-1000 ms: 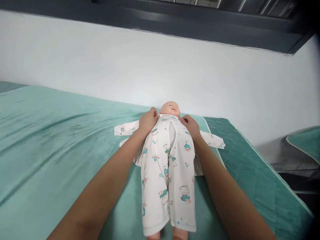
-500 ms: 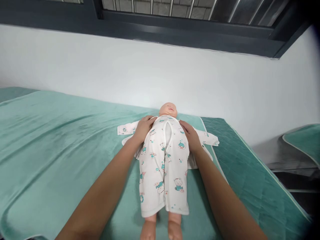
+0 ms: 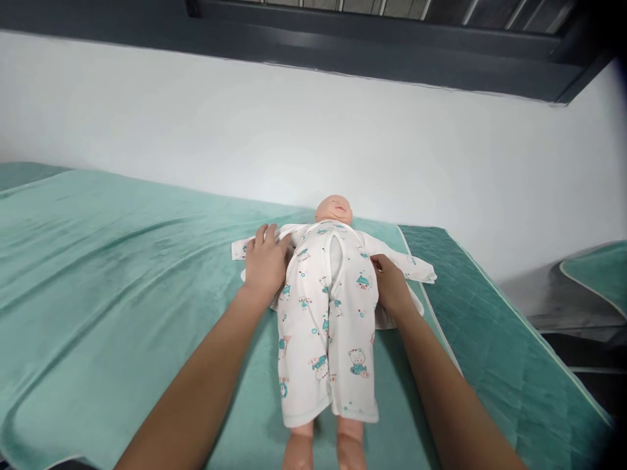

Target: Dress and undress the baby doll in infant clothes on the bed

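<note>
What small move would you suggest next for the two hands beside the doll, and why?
Probably draw the trousers down toward the bare legs with both hands. Their waistband lies up near the chin of the doll, while the left hand rests flat on the spread shirt and the right hand touches the trousers' side.

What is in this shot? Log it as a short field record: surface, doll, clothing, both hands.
surface: green blanket over a bed, against a white wall
doll: baby doll on its back, head toward the wall, bare feet toward the camera
clothing: white printed garment covering the doll from neck to shins, sleeves spread to both sides
left: left hand flat, fingers spread, on the garment beside the doll's chest
right: right hand against the garment's other side, near the waist; grip unclear
</note>
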### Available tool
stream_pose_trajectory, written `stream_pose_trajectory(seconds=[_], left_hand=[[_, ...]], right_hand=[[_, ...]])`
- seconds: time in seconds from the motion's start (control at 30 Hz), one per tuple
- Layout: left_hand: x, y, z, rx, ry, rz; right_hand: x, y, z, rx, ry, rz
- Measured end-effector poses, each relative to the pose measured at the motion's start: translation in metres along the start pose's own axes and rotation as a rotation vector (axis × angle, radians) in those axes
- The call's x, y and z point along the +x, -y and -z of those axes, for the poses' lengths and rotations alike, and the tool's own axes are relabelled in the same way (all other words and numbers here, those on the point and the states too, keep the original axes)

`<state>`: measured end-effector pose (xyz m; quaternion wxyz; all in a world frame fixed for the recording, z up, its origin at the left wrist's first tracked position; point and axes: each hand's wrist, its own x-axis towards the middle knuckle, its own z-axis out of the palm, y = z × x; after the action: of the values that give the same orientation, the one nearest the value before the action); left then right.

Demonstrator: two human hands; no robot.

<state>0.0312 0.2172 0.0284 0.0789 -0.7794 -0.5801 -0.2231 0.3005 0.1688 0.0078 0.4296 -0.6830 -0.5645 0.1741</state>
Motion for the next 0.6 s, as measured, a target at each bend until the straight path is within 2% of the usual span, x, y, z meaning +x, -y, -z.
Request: stream_pose_trajectory(seconds=[0.13,0.3,0.5,0.6], left_hand=[[0.0,-0.004,0.005,-0.01,-0.039,0.017],[0.003,-0.011,0.006,-0.228,-0.072,-0.072],[0.007,-0.01,0.002,-0.651,0.084,0.049],[0.005,-0.011,0.004,-0.75,0.177,0.138]], right_hand=[[0.002,-0.002,0.002,-0.018,0.072,-0.045],[0.002,0.001,0.009,0.211,0.242,-0.095],[-0.003,0.002,0.011,0.481,0.386,-0.114],[-0.006,0.003,0.008,0.6,0.415,-0.116]])
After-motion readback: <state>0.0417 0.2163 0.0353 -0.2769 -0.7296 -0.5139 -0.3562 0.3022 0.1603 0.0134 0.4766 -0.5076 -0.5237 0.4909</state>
